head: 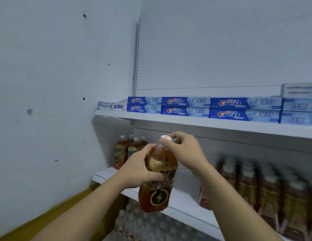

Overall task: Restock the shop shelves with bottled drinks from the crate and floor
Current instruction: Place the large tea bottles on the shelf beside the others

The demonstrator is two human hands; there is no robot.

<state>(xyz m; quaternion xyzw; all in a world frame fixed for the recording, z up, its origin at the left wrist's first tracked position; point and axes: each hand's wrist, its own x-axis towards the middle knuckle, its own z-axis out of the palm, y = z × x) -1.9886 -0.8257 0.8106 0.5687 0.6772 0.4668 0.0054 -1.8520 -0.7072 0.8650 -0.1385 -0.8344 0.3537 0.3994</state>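
Observation:
I hold an amber drink bottle [158, 185] with a yellow lightning-bolt label upright in front of the middle shelf [184, 200]. My left hand [137, 168] grips its upper body from the left. My right hand [184, 152] pinches the white cap and neck from the right. Several bottles of the same drink [124, 152] stand at the shelf's far left corner. A long row of similar bottles [266, 192] fills the shelf's right part, blurred.
Blue toothpaste boxes [186, 106] lie stacked along the top shelf [221, 126]. Clear water bottles [143, 225] stand packed on the level below. A grey wall [47, 101] closes the left side, with a yellow skirting [47, 216] low down.

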